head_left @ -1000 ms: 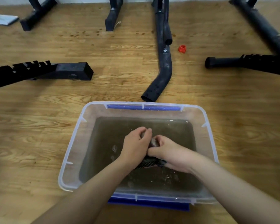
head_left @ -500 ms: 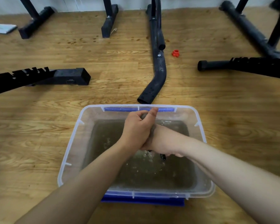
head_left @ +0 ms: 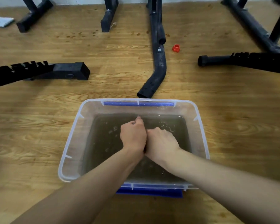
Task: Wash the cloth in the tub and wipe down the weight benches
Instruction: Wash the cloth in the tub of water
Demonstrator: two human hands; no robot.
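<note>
Left hand (head_left: 132, 136) and right hand (head_left: 162, 143) clenched together above the tub's (head_left: 71, 143) murky water, gripping the cloth (head_left: 145, 147), a dark sliver between them; washing apparently ongoing, weight-bench frames (head_left: 158, 65) beyond judged unwiped.

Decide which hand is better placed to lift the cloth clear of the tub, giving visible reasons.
Left, narrowly. Both fists press together over the tub, the cloth hidden between them; the left hand appears slightly higher, thumb on top, while the right hand sits lower towards the water.

Clear plastic tub (head_left: 72, 143) holds murky brown water; cloth seemingly balled, hidden.
</note>
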